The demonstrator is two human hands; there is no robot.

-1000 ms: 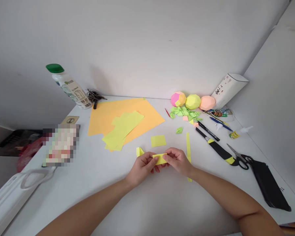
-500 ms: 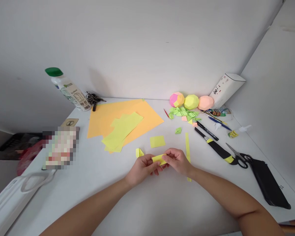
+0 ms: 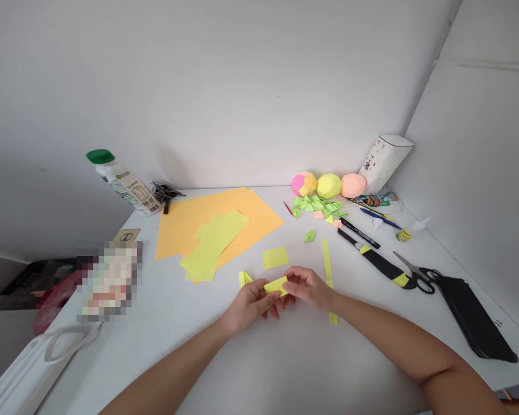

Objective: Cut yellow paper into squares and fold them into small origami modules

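A small folded piece of yellow paper (image 3: pixel 275 286) is held between both hands above the table. My left hand (image 3: pixel 251 304) pinches its left end, the thumb on top and fingers beneath. The fingers of my right hand (image 3: pixel 305 287) grip the right end. Just behind the hands lies a flat yellow paper rectangle (image 3: pixel 275 257). A folded yellow paper unit (image 3: pixel 244 279) sits close behind my left hand. Partly covered by my right wrist, a long yellow paper strip (image 3: pixel 327 259) lies on the table.
Orange sheets (image 3: pixel 173 225) with yellow paper (image 3: pixel 218 245) lie at the back left, near a bottle (image 3: pixel 127 184). Green folded pieces (image 3: pixel 315 204) sit before three paper balls (image 3: pixel 328 186). On the right are a cutter knife (image 3: pixel 378 259), scissors (image 3: pixel 417 274) and a black case (image 3: pixel 476 317).
The camera view has tilted up and shifted slightly, so the table things appear lower. Both hands keep hold of the folded yellow paper, and its face now shows flatter.
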